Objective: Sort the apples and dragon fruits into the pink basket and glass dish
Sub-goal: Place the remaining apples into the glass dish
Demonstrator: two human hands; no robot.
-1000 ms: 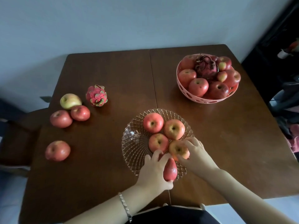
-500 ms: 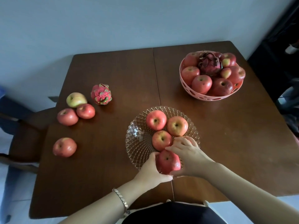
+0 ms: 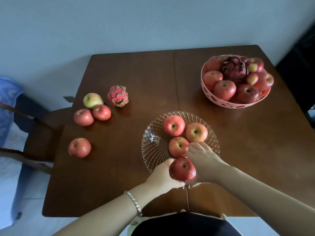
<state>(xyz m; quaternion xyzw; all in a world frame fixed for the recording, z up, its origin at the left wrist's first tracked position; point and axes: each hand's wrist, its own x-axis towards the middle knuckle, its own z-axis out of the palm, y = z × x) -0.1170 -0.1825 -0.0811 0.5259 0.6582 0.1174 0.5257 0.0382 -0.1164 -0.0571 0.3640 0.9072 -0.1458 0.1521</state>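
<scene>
A glass dish (image 3: 150,133) sits at the table's middle with three apples (image 3: 173,125) showing in it. At its near rim a red apple (image 3: 182,168) is cupped between my left hand (image 3: 162,176) and my right hand (image 3: 203,158). My right hand's fingers reach to the nearest dish apple (image 3: 178,146) and hide whatever lies under the palm. The pink basket (image 3: 238,105) at the far right holds several apples and a dark dragon fruit (image 3: 234,68). On the left lie a pink dragon fruit (image 3: 118,96), a green-yellow apple (image 3: 92,100) and three red apples (image 3: 83,117).
The brown wooden table (image 3: 133,74) stands against a pale wall. A wooden chair (image 3: 39,126) with a blue cloth (image 3: 8,99) stands off its left edge. Dark furniture (image 3: 300,62) is close to the far right corner.
My left hand has turned the red apple upright and carried it over the dish's near rim. My right hand has left the yellowish apple and closed against the red one.
</scene>
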